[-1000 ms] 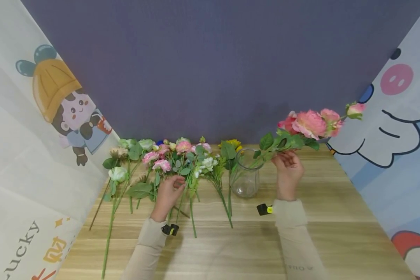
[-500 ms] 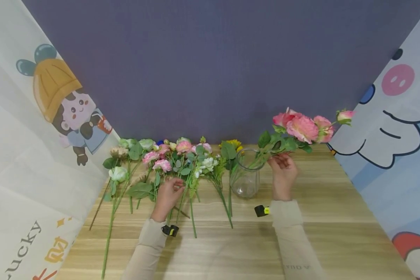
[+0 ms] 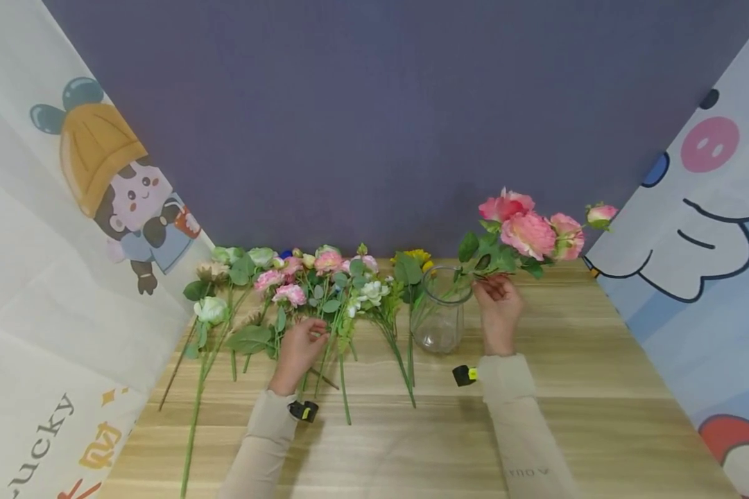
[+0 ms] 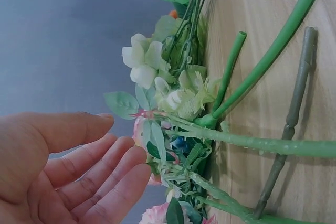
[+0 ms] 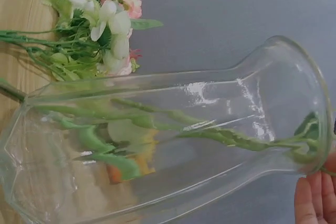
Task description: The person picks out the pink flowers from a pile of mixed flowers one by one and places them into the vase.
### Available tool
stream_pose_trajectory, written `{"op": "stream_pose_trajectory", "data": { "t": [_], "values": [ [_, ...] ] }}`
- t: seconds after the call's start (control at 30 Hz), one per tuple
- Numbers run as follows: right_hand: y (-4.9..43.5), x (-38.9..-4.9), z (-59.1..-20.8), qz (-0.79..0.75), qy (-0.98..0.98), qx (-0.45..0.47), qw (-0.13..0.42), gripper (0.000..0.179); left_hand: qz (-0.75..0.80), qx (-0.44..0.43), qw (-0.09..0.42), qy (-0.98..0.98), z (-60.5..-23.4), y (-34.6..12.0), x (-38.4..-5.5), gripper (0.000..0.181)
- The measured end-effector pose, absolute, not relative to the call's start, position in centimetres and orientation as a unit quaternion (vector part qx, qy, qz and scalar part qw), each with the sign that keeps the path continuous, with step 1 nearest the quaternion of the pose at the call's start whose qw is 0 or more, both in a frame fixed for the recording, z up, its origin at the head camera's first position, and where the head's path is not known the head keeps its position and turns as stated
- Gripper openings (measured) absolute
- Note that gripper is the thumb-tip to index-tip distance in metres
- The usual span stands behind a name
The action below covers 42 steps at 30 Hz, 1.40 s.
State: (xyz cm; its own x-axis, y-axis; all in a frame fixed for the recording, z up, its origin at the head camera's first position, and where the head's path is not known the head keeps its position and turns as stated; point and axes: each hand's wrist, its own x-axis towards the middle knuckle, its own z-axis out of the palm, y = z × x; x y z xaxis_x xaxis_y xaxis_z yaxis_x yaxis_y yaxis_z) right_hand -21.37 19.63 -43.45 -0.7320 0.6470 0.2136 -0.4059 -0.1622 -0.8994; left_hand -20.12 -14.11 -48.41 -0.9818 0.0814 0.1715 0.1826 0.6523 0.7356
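A tall clear glass vase [image 3: 439, 331] stands upright on the wooden table. A spray of pink peonies [image 3: 528, 234] leans out of its mouth to the right; in the right wrist view, green stems [image 5: 226, 136] show through the glass. My right hand [image 3: 499, 312] is at the vase's right rim, its thumb and fingers pinching the spray's stem; the fingertips are partly cut off in the right wrist view. My left hand [image 3: 299, 352] hovers by the flower pile with relaxed fingers and holds nothing. White blossoms [image 4: 144, 61] and green stems lie just past its fingertips.
Pink flowers [image 3: 289, 294], white-green roses [image 3: 211, 310] and white blossoms [image 3: 372, 292] lie left of the vase, stems toward me. A yellow flower [image 3: 419, 258] lies behind its left side. A dark panel [image 3: 374, 125] closes off the back.
My right hand has shifted left toward the vase rim, and the pink peony spray has moved left with it, turning a little more upright. My left hand has stayed in place.
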Motion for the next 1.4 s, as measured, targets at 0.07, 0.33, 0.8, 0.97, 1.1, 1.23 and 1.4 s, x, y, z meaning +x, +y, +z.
{"op": "stream_pose_trajectory", "data": {
  "t": [0.07,0.33,0.8,0.97,1.1,1.23,1.4],
  "values": [
    [19.6,-21.4,-43.4,0.752,-0.553,-0.112,0.341,0.030,-0.408,-0.075,0.061,-0.908,-48.4,-14.1,-20.1,0.019],
    [19.2,-20.0,-41.5,0.685,-0.644,-0.100,0.325,0.013,-0.402,-0.076,0.068,-0.910,-48.8,-14.1,-20.1,0.019],
    [19.4,-19.4,-40.8,0.615,-0.710,-0.103,0.327,0.015,-0.408,-0.077,0.063,-0.907,-49.3,-14.0,-20.3,0.019],
    [20.0,-19.9,-41.7,0.643,-0.696,-0.102,0.302,0.017,-0.403,-0.069,0.056,-0.911,-49.5,-14.0,-20.3,0.017],
    [20.8,-20.5,-43.0,0.679,-0.675,-0.109,0.267,0.019,-0.398,-0.067,0.055,-0.913,-50.0,-14.0,-20.3,0.015],
    [21.1,-20.7,-43.7,0.711,-0.646,-0.111,0.257,0.011,-0.384,-0.062,0.055,-0.920,-50.5,-14.0,-20.2,0.015],
    [20.9,-19.8,-42.7,0.718,-0.640,-0.098,0.255,0.009,-0.357,-0.060,0.056,-0.931,-50.9,-13.8,-20.0,0.013]
  ]
}}
